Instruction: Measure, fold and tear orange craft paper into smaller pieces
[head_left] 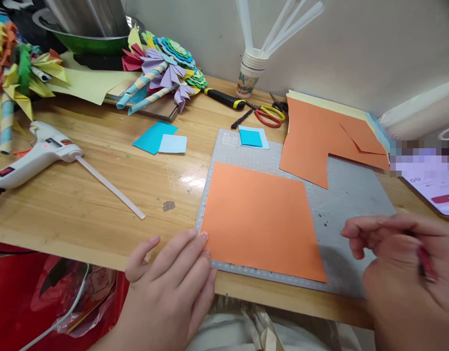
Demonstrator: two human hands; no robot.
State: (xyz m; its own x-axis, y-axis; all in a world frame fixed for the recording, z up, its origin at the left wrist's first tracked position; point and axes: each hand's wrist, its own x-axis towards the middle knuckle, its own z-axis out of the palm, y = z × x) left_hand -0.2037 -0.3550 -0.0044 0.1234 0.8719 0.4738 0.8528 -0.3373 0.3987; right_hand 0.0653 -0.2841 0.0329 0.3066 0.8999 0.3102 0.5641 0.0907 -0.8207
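One orange sheet (261,219) risked swivelling, touched only near its near-left corner by loosely spread left fingers (180,258); curled right fingers (385,227) held a red tool (426,264).

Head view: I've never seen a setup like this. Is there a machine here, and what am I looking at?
There's no machine at work here, just a person's two bare hands. The single picture comes from a camera worn on their head, looking forward and down.

The left hand is at the near left corner of an orange sheet, which lies on a grey mat. The right hand is raised at the right, holding a red tool; the hand hides too much to say what kind.

On the wooden table you also see a glue gun, paper flowers, paper cups and a phone.
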